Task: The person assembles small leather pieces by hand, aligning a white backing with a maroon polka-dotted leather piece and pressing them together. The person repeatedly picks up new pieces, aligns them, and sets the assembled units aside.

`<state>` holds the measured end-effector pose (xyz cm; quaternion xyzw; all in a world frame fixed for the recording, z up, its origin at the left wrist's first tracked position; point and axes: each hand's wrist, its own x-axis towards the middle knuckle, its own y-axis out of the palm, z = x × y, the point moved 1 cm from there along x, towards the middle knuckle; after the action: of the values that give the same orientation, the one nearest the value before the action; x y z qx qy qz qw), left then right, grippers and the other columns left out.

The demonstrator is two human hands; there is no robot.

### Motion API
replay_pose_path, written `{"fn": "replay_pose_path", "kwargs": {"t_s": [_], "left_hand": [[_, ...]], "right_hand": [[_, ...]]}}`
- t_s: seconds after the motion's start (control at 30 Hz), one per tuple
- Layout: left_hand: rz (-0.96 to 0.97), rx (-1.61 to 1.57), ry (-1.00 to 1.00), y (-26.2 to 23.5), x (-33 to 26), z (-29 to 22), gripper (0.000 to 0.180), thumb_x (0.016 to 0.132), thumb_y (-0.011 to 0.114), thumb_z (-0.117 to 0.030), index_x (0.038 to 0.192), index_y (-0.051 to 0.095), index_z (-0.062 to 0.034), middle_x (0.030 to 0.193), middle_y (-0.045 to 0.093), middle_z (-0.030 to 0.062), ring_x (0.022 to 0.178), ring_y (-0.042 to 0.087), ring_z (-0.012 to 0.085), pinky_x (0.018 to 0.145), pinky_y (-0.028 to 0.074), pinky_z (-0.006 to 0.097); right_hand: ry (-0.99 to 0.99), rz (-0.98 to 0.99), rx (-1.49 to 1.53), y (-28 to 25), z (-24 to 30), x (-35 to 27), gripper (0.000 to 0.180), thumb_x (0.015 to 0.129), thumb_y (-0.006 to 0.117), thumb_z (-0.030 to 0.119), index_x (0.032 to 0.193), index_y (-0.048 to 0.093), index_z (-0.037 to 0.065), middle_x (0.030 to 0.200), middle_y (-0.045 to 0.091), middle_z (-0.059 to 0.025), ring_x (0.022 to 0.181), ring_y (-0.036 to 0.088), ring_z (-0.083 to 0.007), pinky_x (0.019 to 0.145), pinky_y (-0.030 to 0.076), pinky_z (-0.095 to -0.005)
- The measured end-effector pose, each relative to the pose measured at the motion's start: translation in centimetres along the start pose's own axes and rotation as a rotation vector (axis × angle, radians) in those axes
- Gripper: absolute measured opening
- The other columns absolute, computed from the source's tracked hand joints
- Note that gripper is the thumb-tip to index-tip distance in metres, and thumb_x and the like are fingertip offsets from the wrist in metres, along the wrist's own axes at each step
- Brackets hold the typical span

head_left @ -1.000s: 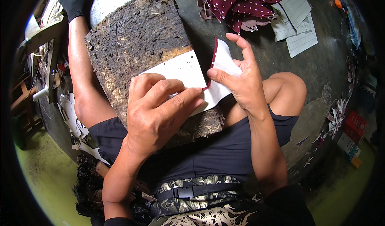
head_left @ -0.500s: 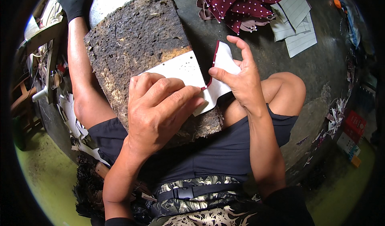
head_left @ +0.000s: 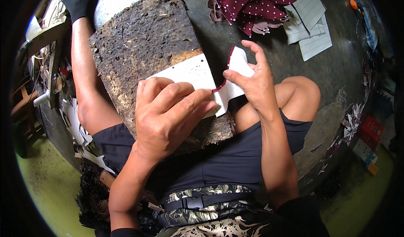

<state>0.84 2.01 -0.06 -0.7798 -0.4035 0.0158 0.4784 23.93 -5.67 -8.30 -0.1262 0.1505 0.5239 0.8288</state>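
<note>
My left hand (head_left: 168, 113) is closed, thumb and forefinger pinching the near edge of a white-backed fabric piece (head_left: 228, 94). A narrow dark red, white-dotted strip runs along that piece's curved edge. My right hand (head_left: 257, 84) grips its far end, thumb on the white side and forefinger raised. Between the hands the piece bends upward. Beside it a flat white sheet (head_left: 193, 70) with small dark holes or specks lies on a rough, dark brown board (head_left: 143, 39) across my lap. My left hand covers part of the sheet.
Dark red dotted fabric pieces (head_left: 252, 3) lie piled on the floor beyond the board. White lined sheets (head_left: 315, 39) are next to them at the right. A wooden frame (head_left: 48, 43) stands at the far left. White scraps (head_left: 73, 123) and a red box (head_left: 371, 129) lie to the sides.
My right hand has shifted slightly right and down with its end of the fabric piece. The dark red edge between my hands shows a little more. My left hand has barely moved.
</note>
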Motion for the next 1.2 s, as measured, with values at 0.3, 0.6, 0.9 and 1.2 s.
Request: {"fn": "replay_pose_path", "kwargs": {"t_s": [0.3,0.6,0.9,1.2], "left_hand": [[-0.009,0.094,0.046,0.5,-0.1,-0.1,0.031,0.084,0.099,-0.029,0.113,0.089,-0.0229,0.104,0.073,-0.0061,0.09,0.063,0.0195,0.081,0.045,0.041],[0.06,0.141,-0.011,0.6,0.3,-1.1,0.031,0.091,0.094,-0.03,0.121,0.088,-0.0237,0.104,0.069,-0.0035,0.094,0.063,0.0207,0.085,0.045,0.043],[-0.102,-0.171,0.038,-2.9,3.8,-5.7,0.076,0.088,0.097,-0.033,0.155,0.071,-0.009,0.136,0.073,0.0145,0.123,0.069,0.0343,0.11,0.052,0.05],[0.219,-0.604,-0.481,-8.5,3.8,-4.4,0.068,0.096,0.094,-0.026,0.152,0.067,0.0012,0.114,0.081,0.0059,0.102,0.076,0.0135,0.1,0.059,0.033]], "right_hand": [[0.007,-0.054,0.005,-0.5,-0.5,0.0,0.087,0.089,0.092,-0.007,0.163,0.05,0.009,0.112,0.08,-0.012,0.097,0.077,-0.0155,0.085,0.064,-0.0316],[-0.099,-0.314,-0.352,-1.6,1.9,-0.6,0.082,0.092,0.088,-0.007,0.163,0.049,0.009,0.112,0.077,-0.0103,0.098,0.074,-0.0139,0.081,0.062,-0.0295],[-0.412,0.184,-0.279,-3.0,14.9,-5.0,0.104,0.092,0.092,-0.003,0.178,0.033,0.007,0.138,0.073,-0.0127,0.117,0.076,-0.0197,0.097,0.065,-0.0321],[-0.223,0.671,-0.315,-0.6,18.5,-5.0,0.089,0.081,0.103,0.006,0.156,0.055,0.005,0.111,0.079,-0.0035,0.103,0.076,-0.0126,0.095,0.061,-0.0308]]}}
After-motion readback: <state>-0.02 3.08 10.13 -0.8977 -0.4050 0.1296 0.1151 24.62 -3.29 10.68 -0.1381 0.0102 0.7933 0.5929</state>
